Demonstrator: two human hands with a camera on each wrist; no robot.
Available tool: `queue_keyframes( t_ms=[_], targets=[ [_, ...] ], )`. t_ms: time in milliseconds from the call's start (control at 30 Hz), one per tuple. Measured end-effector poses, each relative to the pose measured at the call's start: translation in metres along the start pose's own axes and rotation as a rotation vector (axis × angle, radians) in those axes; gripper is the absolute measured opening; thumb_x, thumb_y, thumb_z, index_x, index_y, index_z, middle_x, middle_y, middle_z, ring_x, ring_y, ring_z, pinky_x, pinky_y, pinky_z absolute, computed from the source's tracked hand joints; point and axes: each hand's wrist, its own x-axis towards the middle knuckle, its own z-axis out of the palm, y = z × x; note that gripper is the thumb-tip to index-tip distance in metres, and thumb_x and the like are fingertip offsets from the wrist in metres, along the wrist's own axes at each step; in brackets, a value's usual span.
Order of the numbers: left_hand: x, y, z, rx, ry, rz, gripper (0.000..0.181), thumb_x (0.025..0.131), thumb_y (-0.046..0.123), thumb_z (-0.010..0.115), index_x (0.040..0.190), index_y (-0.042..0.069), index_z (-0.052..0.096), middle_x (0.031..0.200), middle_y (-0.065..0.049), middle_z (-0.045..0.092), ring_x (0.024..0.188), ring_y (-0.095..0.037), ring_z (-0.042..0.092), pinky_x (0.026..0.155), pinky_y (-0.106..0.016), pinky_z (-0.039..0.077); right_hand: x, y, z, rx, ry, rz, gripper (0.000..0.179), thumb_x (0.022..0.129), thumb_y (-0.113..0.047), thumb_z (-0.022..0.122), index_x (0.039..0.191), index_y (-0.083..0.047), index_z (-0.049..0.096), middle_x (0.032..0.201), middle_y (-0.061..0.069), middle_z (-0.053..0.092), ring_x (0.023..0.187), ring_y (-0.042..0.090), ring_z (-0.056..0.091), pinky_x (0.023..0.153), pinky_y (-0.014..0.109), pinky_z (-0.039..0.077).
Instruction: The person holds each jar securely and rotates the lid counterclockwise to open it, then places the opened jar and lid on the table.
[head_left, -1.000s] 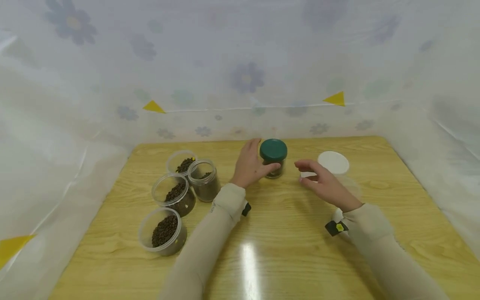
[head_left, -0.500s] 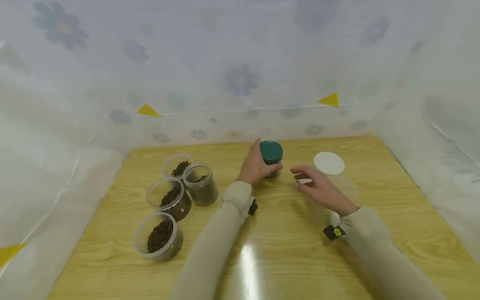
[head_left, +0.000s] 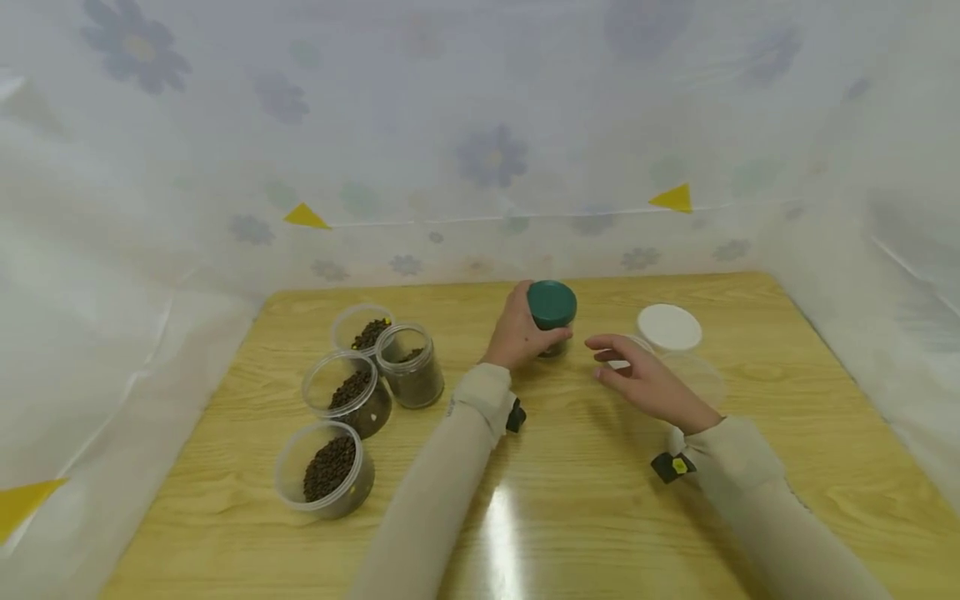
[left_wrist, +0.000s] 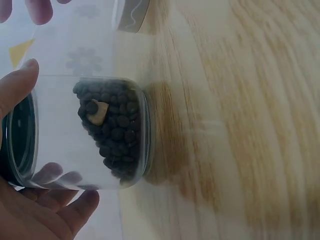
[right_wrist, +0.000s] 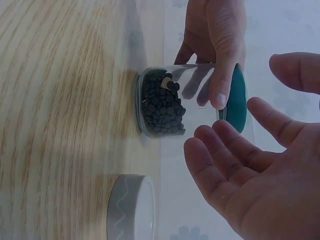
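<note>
A clear jar (left_wrist: pixel 65 135) with a green lid (head_left: pixel 552 302) stands upright towards the back middle of the table, partly filled with dark round pellets (right_wrist: pixel 162 107) and one pale piece. My left hand (head_left: pixel 516 337) grips it high up from the left, thumb across the front and the other fingers behind, as the right wrist view shows. To the right of the jar, my right hand (head_left: pixel 648 379) hovers with loosely bent fingers and holds nothing. In the right wrist view its fingertips (right_wrist: pixel 197 147) are near the jar and lid.
Several clear tubs and a jar (head_left: pixel 408 375), all with dark pellets, stand on the left; the front tub (head_left: pixel 326 475) is nearest. Behind my right hand are a white round lid (head_left: pixel 669 327), a clear disc (head_left: pixel 693 375) and a low white dish (right_wrist: pixel 131 207). Sheeting (head_left: pixel 480 100) surrounds the table.
My left hand has moved in from beside the jar and now wraps round it. The right hand stays nearly where it was, with only a slight shift.
</note>
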Motion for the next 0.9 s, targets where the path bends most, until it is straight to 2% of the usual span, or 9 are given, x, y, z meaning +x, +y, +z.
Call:
queue_keyframes(
  t_ms=[133, 367, 533, 633, 767, 900],
  targets=[
    [0.0, -0.001, 0.0, -0.023, -0.015, -0.007, 0.093, 0.08, 0.032, 0.083, 0.152, 0.014, 0.026, 0.144, -0.012, 0.047, 0.129, -0.029, 0.054, 0.105, -0.049, 0.048, 0.001, -0.002, -0.001, -0.013, -0.017, 0.001, 0.047, 0.104, -0.02, 0.051, 0.148, -0.005, 0.039, 0.15, 0.02, 0.042, 0.135, 0.043, 0.046, 0.104, 0.058, 0.045],
    [-0.006, -0.002, -0.008, -0.018, -0.045, -0.04, 0.097, 0.081, 0.038, 0.081, 0.155, 0.018, 0.021, 0.146, -0.013, 0.049, 0.13, -0.03, 0.054, 0.104, -0.05, 0.048, 0.004, -0.007, -0.005, -0.031, -0.036, -0.004, 0.048, 0.104, -0.024, 0.051, 0.147, -0.006, 0.041, 0.15, 0.02, 0.042, 0.134, 0.042, 0.048, 0.102, 0.056, 0.047],
    [-0.017, 0.002, -0.016, 0.069, -0.016, -0.062, 0.102, 0.079, 0.043, 0.081, 0.156, 0.016, 0.021, 0.146, -0.013, 0.05, 0.129, -0.03, 0.055, 0.103, -0.049, 0.049, 0.004, -0.012, -0.01, -0.045, -0.012, -0.025, 0.047, 0.104, -0.023, 0.052, 0.146, -0.006, 0.042, 0.149, 0.02, 0.044, 0.133, 0.041, 0.048, 0.102, 0.056, 0.046],
    [-0.029, 0.007, -0.021, 0.138, -0.013, -0.061, 0.101, 0.076, 0.044, 0.082, 0.155, 0.014, 0.026, 0.142, -0.012, 0.053, 0.126, -0.029, 0.057, 0.101, -0.048, 0.051, 0.003, -0.018, -0.013, -0.053, 0.008, -0.035, 0.047, 0.103, -0.021, 0.052, 0.147, -0.006, 0.042, 0.149, 0.018, 0.044, 0.133, 0.039, 0.048, 0.103, 0.053, 0.046],
    [-0.049, 0.014, -0.03, 0.219, -0.059, -0.017, 0.094, 0.074, 0.044, 0.084, 0.149, 0.013, 0.036, 0.133, -0.008, 0.06, 0.117, -0.025, 0.062, 0.096, -0.045, 0.053, 0.004, -0.031, -0.013, -0.065, 0.017, -0.055, 0.05, 0.103, -0.021, 0.053, 0.149, -0.008, 0.039, 0.151, 0.017, 0.043, 0.135, 0.035, 0.046, 0.103, 0.047, 0.046],
    [-0.068, 0.022, -0.038, 0.319, -0.091, 0.089, 0.084, 0.073, 0.045, 0.084, 0.14, 0.012, 0.045, 0.12, -0.004, 0.065, 0.104, -0.02, 0.066, 0.088, -0.039, 0.056, 0.01, -0.045, -0.006, -0.051, 0.002, -0.088, 0.054, 0.102, -0.023, 0.055, 0.15, -0.01, 0.037, 0.153, 0.016, 0.04, 0.137, 0.036, 0.043, 0.103, 0.05, 0.046]
  ],
)
